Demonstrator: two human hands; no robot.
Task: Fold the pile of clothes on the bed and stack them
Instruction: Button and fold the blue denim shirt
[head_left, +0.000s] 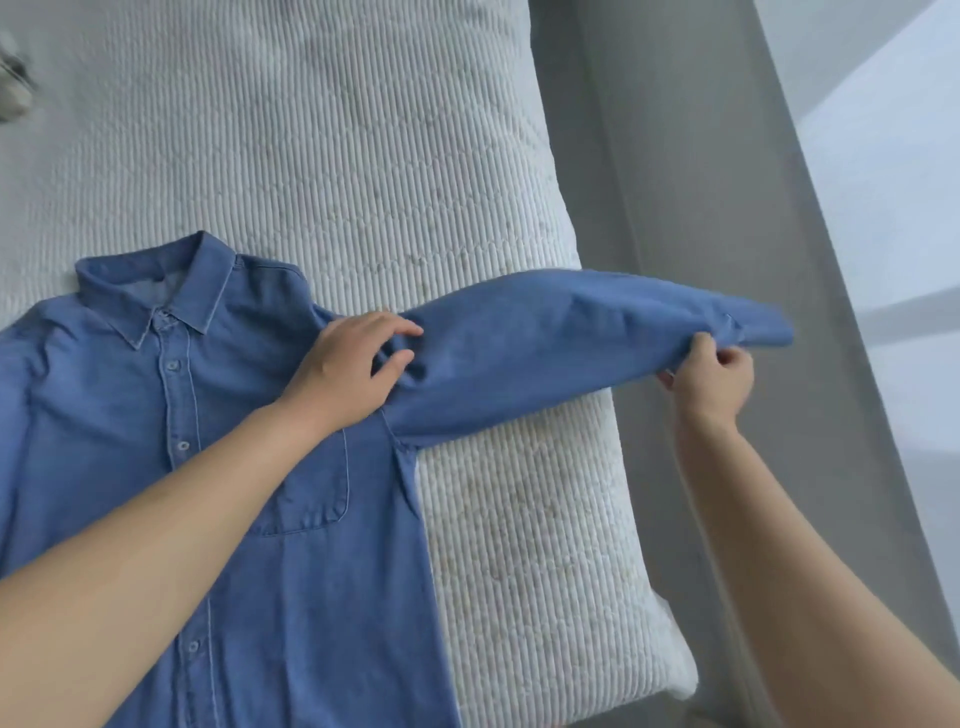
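A blue denim shirt (218, 467) lies face up and buttoned on the bed (363, 156), so this is the sleeve-folding step. The right hand (709, 382) pinches the cuff end of the sleeve (571, 338), holding it stretched out past the bed's edge. The left hand (348, 364), fingers loosely bent, presses the shoulder seam. From that cuff grip, the next move likely swings the sleeve inward across the chest, over the pocket (311, 493).

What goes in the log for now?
shirt: flat on bed | left hand: presses shoulder | right hand: pinches sleeve cuff
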